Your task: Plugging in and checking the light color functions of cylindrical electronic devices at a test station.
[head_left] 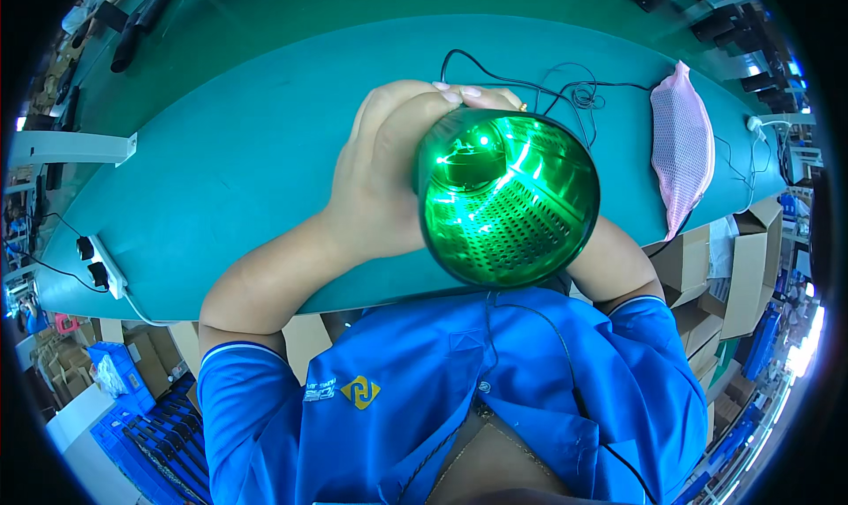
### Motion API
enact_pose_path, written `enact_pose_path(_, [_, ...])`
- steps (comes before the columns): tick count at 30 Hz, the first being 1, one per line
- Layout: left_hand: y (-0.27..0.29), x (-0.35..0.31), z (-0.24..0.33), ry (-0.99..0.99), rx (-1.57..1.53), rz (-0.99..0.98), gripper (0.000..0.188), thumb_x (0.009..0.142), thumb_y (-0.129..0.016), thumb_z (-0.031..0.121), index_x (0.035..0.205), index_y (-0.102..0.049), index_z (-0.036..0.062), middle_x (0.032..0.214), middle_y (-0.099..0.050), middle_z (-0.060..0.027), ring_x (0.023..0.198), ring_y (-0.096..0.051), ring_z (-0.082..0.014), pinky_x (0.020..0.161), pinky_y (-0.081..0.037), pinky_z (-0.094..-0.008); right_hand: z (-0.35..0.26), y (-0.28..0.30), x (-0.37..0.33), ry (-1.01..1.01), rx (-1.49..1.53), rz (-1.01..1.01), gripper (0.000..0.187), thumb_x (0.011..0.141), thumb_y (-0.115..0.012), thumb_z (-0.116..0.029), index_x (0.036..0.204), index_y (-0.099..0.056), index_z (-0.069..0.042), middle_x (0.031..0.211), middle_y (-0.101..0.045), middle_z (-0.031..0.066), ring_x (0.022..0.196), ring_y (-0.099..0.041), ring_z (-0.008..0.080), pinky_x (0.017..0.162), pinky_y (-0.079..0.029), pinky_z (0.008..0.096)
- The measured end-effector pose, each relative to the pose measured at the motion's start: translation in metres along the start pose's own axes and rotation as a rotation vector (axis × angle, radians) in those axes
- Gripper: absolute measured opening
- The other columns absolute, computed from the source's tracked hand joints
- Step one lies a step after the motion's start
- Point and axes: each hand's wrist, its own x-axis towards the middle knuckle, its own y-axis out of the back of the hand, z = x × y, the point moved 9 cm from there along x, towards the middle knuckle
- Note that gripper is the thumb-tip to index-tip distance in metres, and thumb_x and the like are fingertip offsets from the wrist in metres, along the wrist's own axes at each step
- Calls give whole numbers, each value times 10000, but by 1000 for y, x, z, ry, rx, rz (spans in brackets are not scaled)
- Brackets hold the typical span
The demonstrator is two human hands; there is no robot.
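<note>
left hand (375, 165) is curling snugly round the shiny green cylinder (508, 209), long axis pointing headward; right hand (496, 97) is mostly hiding behind, can't tell its grip

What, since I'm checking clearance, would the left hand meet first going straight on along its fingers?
The left hand would probably meet the right hand's fingers first, though depth is unclear.

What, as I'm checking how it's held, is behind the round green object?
Past the round green object, some right-hand fingers show, with teal tabletop and black cable beyond. The right palm and the surface directly behind are covered.
</note>
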Motion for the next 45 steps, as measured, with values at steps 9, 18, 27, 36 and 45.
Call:
enact_pose_path(9, [-16, -9, -26, 132, -61, -154, 699, 578, -788, 54, 1205, -480, 90, 1096, -565, -95, 952, -554, -264, 837, -455, -362, 23, -5, -4, -213, 111, -82, 773, 534, -803, -23, 1241, -497, -88, 1205, -620, 91, 978, -599, 212, 875, -392, 319])
enact_pose_path(18, [-4, 0, -9, -15, -9, -14, 691, 583, -786, 46, 1198, -474, 93, 1088, -561, -98, 938, -558, -266, 812, -462, -360, 15, -3, -1, -82, 49, -49, 750, 534, -797, -6, 1223, -511, -85, 1166, -632, 84, 945, -597, 212, 860, -409, 316])
enact_pose_path(27, [-5, -2, -10, -36, -10, -9, 694, 583, -793, 42, 1197, -473, 95, 1082, -558, -100, 926, -559, -266, 797, -464, -358, 9, 0, 2, -41, -21, -38, 737, 533, -800, -6, 1212, -520, -75, 1145, -639, 88, 919, -598, 212, 841, -425, 313])
enact_pose_path(36, [-5, -1, -8, -28, -6, -27, 690, 592, -803, 54, 1198, -476, 97, 1078, -558, -102, 919, -556, -262, 782, -464, -349, 8, 1, -1, -80, -7, -25, 686, 568, -795, -26, 1199, -528, -66, 1135, -644, 99, 934, -605, 218, 829, -434, 311])
enact_pose_path(45, [0, 0, -2, -54, 3, -26, 668, 607, -800, 58, 1194, -486, 104, 1064, -560, -102, 917, -555, -265, 769, -468, -350, 1, 2, 3, -48, -15, -23, 680, 586, -792, -37, 1209, -520, -66, 1153, -637, 104, 974, -616, 229, 825, -441, 308])
